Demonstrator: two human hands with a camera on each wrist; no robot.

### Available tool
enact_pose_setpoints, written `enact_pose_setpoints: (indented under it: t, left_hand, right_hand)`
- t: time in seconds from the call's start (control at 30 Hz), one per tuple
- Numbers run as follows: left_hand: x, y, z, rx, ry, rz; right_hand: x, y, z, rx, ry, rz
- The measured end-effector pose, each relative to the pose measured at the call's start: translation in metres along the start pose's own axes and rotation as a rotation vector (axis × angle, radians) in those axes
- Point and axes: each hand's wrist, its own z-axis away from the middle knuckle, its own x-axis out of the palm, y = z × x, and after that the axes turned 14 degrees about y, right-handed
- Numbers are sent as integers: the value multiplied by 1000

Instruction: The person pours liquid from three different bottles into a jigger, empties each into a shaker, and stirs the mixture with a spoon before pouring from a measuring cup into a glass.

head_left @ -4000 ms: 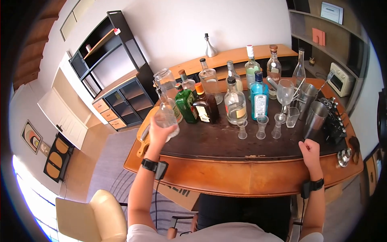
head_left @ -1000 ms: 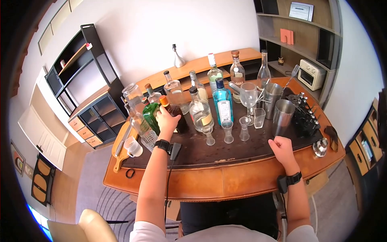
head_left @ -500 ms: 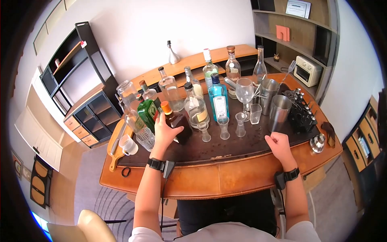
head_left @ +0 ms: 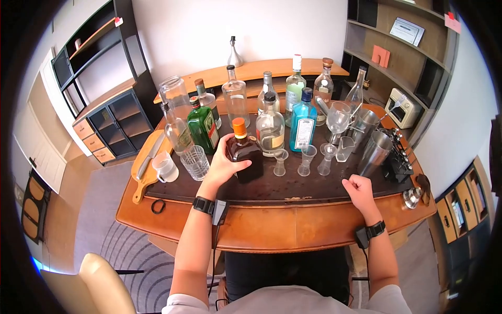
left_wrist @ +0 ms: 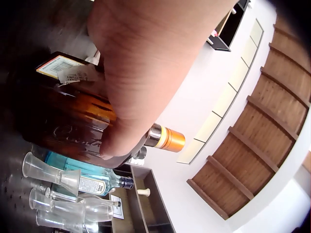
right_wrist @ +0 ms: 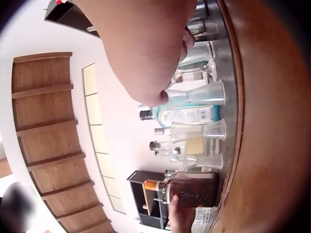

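My left hand point(head_left: 226, 163) grips a dark brown square liquor bottle point(head_left: 248, 159) with an orange cap, thumb across its front and fingers on its left side. The bottle stands upright at the front of the bottle group. Up close in the left wrist view, the thumb lies along the brown glass point(left_wrist: 73, 128) beside raised lettering. My right hand point(head_left: 360, 192) rests at the table's front edge, fingers loosely curled, holding nothing. Three clear hourglass-shaped jiggers, one of them in the middle point(head_left: 307, 160), stand between the hands.
A green bottle point(head_left: 203, 125), a cut-glass tumbler point(head_left: 195, 163) and a plastic cup point(head_left: 165, 167) stand left, beside a board point(head_left: 142, 180) with a knife. Behind are a blue bottle point(head_left: 303, 123) and several clear bottles. Metal shaker tins point(head_left: 375, 153) stand right.
Four seconds ago my left hand held a clear drinking vessel at the left. It then reached the brown bottle, which has since come forward and right, out from beside the green bottle. The right hand stays put.
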Motion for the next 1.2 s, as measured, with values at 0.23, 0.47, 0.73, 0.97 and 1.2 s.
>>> enact_pose_setpoints:
  t: [0.23, 0.47, 0.73, 0.97, 1.2]
  left_hand:
    - [1, -2, 1, -28, -24, -32]
    - [4, -3, 4, 22, 18, -66]
    - [6, -4, 5, 74, 57, -70]
    - [7, -12, 6, 82, 87, -30]
    - [3, -10, 6, 184, 139, -350]
  right_hand:
    - [-10, 22, 4, -22, 45, -14]
    - [-2, 8, 5, 5, 15, -20]
    - [63, -143, -36, -296, -389, 110]
    - [196, -215, -111, -542, -290, 363]
    - [238, -225, -126, -567, -295, 509]
